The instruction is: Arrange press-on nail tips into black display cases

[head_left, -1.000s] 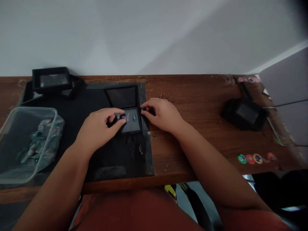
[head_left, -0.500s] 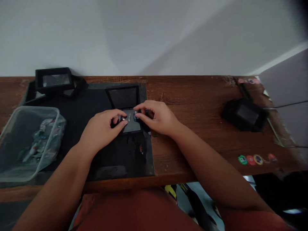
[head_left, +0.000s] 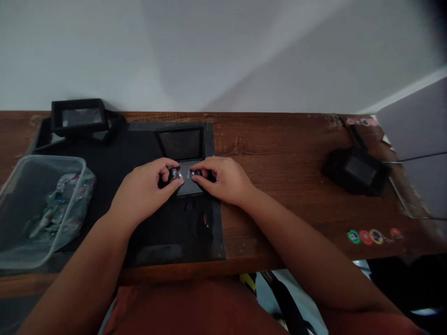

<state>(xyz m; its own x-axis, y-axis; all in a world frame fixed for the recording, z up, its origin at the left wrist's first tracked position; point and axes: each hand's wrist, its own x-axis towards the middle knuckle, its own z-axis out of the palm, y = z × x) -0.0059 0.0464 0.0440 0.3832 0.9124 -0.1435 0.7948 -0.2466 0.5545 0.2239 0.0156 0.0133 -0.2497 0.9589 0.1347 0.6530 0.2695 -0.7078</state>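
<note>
An open black box lies on the dark mat, its windowed lid (head_left: 181,143) tilted back and its grey inner surface (head_left: 190,187) showing between my hands. My left hand (head_left: 148,184) curls in from the left, thumb and fingers closed around small shiny pieces (head_left: 177,174). From the right, my right hand (head_left: 225,179) pinches a small dark and clear piece (head_left: 194,172) over the grey surface. The fingertips of both hands are close together. What exactly the small pieces are is too small to tell.
At the left stands a clear plastic tub (head_left: 42,163) holding several small wrapped items. Behind it, black windowed boxes (head_left: 79,114) are stacked by the wall. A dark device (head_left: 356,172) and several coloured round stickers (head_left: 365,237) are at the right of the wooden table (head_left: 275,153).
My right hand has moved slightly left and down, its fingertips now nearer the left hand's. The clear piece that lay between the hands is now at the right fingertips. The left hand has barely moved.
</note>
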